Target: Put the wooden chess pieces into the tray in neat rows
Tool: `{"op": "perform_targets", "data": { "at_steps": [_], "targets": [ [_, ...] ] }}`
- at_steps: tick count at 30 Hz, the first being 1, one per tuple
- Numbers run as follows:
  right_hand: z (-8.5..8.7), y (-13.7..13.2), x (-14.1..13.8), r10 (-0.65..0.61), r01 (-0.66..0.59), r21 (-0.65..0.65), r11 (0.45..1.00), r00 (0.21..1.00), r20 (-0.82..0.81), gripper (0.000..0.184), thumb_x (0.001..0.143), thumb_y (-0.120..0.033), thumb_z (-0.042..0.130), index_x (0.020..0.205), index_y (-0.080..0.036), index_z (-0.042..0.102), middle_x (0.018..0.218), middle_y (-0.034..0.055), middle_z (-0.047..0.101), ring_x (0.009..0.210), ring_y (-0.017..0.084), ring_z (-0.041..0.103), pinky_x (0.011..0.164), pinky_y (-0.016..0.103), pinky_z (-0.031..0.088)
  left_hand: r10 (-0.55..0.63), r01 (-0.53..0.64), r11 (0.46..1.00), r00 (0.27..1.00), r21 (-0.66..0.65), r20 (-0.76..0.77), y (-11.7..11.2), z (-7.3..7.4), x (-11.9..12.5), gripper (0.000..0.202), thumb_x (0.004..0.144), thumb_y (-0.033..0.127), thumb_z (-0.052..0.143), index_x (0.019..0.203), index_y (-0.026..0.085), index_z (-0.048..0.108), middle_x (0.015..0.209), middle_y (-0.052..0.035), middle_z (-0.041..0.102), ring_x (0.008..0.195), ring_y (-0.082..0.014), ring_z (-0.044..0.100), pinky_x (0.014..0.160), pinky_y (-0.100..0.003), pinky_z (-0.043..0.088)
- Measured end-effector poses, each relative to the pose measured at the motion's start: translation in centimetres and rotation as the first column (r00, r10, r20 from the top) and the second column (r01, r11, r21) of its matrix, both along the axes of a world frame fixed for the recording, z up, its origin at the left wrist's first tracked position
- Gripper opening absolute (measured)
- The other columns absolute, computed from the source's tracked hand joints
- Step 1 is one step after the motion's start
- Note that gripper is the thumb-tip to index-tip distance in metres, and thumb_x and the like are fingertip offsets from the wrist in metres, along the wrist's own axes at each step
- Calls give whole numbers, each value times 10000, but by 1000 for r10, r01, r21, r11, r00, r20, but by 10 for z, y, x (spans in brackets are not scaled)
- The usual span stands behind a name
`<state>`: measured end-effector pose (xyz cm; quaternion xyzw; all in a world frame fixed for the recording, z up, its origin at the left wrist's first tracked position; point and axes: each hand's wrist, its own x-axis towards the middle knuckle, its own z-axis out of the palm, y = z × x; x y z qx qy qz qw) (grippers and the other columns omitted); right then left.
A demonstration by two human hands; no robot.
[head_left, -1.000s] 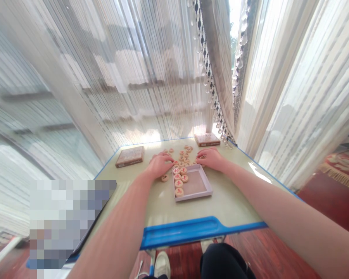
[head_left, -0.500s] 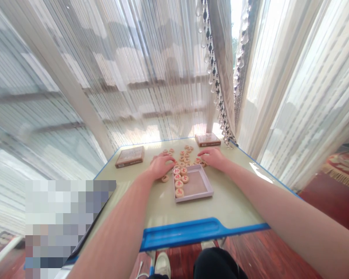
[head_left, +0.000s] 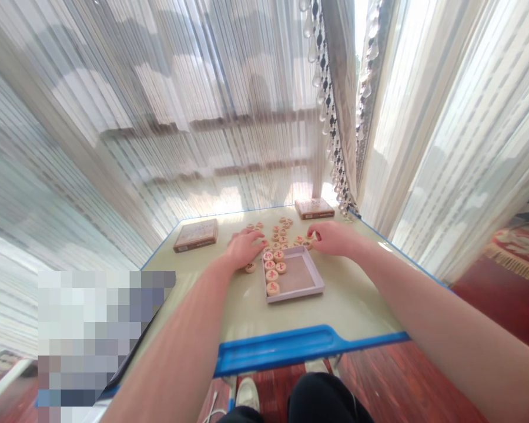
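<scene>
Nearest us are a knee in dark cloth (head_left: 328, 402), a pale shoe (head_left: 247, 392) and a white cable (head_left: 214, 405) over a red floor (head_left: 379, 382). Next we see the blue rim (head_left: 277, 349) of the table (head_left: 247, 308), with a long groove moulded into it; off to the left, a dark-edged slab lies mostly under blurred blocks, so we cannot tell what it is. Further in, a shallow pale tray (head_left: 296, 294) sits on the table, its right part bare. Along its left wall we count four red-marked discs (head_left: 272, 275) in a column, with two more (head_left: 280, 268) beside the far ones. Just outside that wall, a dark-marked disc (head_left: 250, 268) lies near our left hand (head_left: 243, 248). This hand is palm down, its fingertips at a red-marked disc (head_left: 264, 242) by the tray's far left corner; we cannot tell whether they grip it. Our right hand (head_left: 311, 235) reaches in past the far right corner, fingers curled over a small group of discs (head_left: 300, 239), and whether one is pinched we cannot tell either. Between and beyond the hands, more discs (head_left: 283, 239) are scattered on the table. Farther still stand two flat boxes, one left (head_left: 196, 235) and one right (head_left: 314, 208), before a sheer striped curtain (head_left: 229, 135) and a bead trim (head_left: 326, 106).
</scene>
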<state>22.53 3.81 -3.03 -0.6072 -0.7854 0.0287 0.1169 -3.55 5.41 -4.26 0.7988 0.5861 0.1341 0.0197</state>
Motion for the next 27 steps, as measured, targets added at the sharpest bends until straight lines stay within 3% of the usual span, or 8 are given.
{"op": "perform_targets", "data": {
  "at_steps": [4, 11, 20, 24, 27],
  "targets": [
    [-1, 1, 3, -62, 61, 24, 998, 997, 36, 307, 707, -364, 532, 966, -237, 639, 886, 43, 675, 782, 195, 602, 568, 257, 370, 7, -8, 1000, 999, 13, 33, -2, 1, 1, 448, 825, 453, 444, 1211, 244, 535, 1281, -45, 516, 1189, -245, 439, 1030, -359, 316],
    [-2, 2, 4, -123, 123, 10, 992, 992, 36, 329, 724, -524, 519, 783, -234, 662, 827, 44, 677, 733, 202, 613, 571, 269, 394, 39, -41, 998, 999, 54, 36, -4, 1, 2, 450, 803, 448, 483, 1187, 228, 560, 1226, -42, 560, 1128, -267, 470, 984, -364, 367],
    [-1, 2, 5, -34, 37, -54, 998, 998, 43, 218, 692, -312, 541, 849, -264, 684, 878, 23, 692, 751, 181, 614, 574, 250, 392, 57, -59, 994, 998, 90, 20, -6, 4, 3, 380, 790, 355, 507, 1122, 206, 615, 1189, -51, 583, 1098, -276, 479, 974, -369, 376],
    [-1, 0, 4, -71, 73, -39, 997, 997, 42, 306, 687, -321, 538, 959, -259, 662, 898, 28, 692, 776, 192, 620, 571, 252, 395, 80, -78, 989, 997, 128, -9, -7, 5, 3, 368, 783, 353, 514, 1109, 219, 621, 1163, -54, 597, 1094, -264, 483, 984, -372, 364],
    [-1, -1, 5, -103, 105, -34, 994, 993, 56, 272, 692, -364, 542, 896, -233, 668, 880, 43, 693, 783, 213, 626, 587, 271, 406, 70, -68, 988, 997, 136, -12, -7, 5, 3, 370, 794, 345, 496, 1123, 222, 610, 1163, -56, 598, 1093, -260, 482, 985, -375, 361]
  ]
}}
